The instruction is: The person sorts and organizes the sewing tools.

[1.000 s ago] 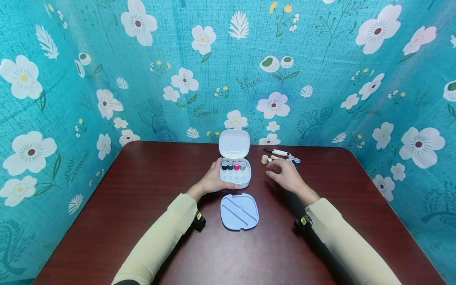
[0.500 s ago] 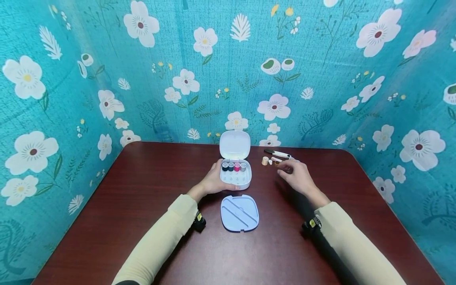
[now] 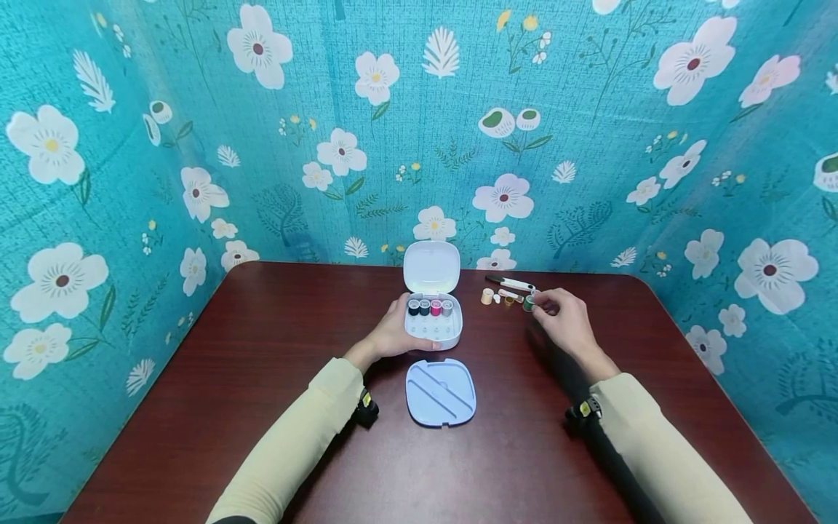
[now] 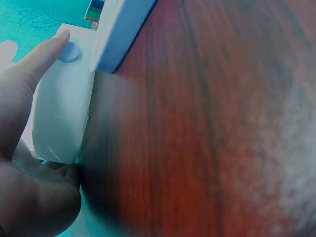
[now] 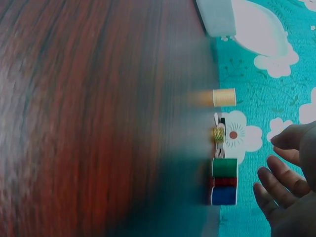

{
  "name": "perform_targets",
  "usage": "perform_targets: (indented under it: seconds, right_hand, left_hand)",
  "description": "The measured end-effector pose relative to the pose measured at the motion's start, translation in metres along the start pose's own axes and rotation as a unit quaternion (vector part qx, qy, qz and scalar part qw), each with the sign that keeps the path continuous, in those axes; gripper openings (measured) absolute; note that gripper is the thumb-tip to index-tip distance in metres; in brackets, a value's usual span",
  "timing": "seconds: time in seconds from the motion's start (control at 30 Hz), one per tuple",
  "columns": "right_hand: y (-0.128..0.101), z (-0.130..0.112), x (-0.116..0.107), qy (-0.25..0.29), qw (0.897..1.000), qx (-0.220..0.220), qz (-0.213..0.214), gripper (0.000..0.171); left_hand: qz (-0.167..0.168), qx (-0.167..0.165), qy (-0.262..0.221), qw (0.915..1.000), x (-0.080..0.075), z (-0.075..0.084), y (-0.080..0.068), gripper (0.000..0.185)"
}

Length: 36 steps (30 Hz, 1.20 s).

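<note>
A white box [image 3: 432,329] stands open at the table's middle, its lid [image 3: 431,266] raised, with several thread spools [image 3: 428,306] in its back row. My left hand [image 3: 391,331] grips the box's left side; the thumb [image 4: 34,64] lies along its wall [image 4: 61,118]. My right hand [image 3: 563,316] hovers to the right of the box, fingers [image 5: 276,173] relaxed and empty. It is just short of a green spool [image 3: 527,303]. Green [image 5: 224,167], red [image 5: 224,181] and blue [image 5: 223,196] spools stand in a row.
A light blue insert tray [image 3: 440,390] lies in front of the box. A beige spool [image 3: 487,295], a small gold thimble [image 3: 508,300] and white snips [image 3: 509,281] lie behind the loose spools. Floral teal cloth walls [image 3: 589,145] surround the dark wooden table [image 3: 262,407].
My right hand has moved right and farther back, from beside the box to the loose spools. The green spool now shows at its fingertips. The left hand and box have not moved.
</note>
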State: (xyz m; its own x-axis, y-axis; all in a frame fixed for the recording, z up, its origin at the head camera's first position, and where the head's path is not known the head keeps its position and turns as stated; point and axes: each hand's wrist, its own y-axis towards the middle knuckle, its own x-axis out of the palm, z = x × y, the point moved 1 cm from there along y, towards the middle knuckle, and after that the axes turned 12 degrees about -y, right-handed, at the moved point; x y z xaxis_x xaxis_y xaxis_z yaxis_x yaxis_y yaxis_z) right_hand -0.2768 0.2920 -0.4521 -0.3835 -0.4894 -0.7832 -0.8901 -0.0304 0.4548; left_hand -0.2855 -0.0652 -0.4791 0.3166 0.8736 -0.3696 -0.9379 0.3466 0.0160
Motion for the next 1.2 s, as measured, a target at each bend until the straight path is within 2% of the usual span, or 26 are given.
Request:
perform_targets:
  seconds: [0.4, 0.7, 0.87, 1.03, 1.2]
  right_hand:
    - [-0.001, 0.023, -0.007, -0.018, 0.999, 0.027, 0.004, 0.015]
    - [0.001, 0.035, -0.007, -0.017, 0.997, 0.072, 0.002, 0.014]
    - [0.003, 0.042, -0.005, -0.016, 0.995, 0.096, -0.005, 0.016]
    - [0.004, 0.047, -0.002, -0.005, 0.991, 0.133, -0.029, 0.021]
    - [0.006, 0.05, 0.002, 0.034, 0.979, 0.191, -0.058, 0.031]
  left_hand:
    - [0.0, 0.002, 0.001, 1.0, 0.0, 0.0, 0.0, 0.122]
    - [-0.001, -0.013, 0.007, 0.9999, 0.0, 0.004, -0.001, 0.122]
    - [0.0, -0.011, 0.01, 0.9999, -0.001, 0.005, 0.0, 0.121]
    - [0.001, -0.005, 0.0, 1.0, -0.001, 0.004, -0.001, 0.122]
    - [-0.001, 0.0, -0.003, 1.0, -0.001, 0.002, 0.0, 0.122]
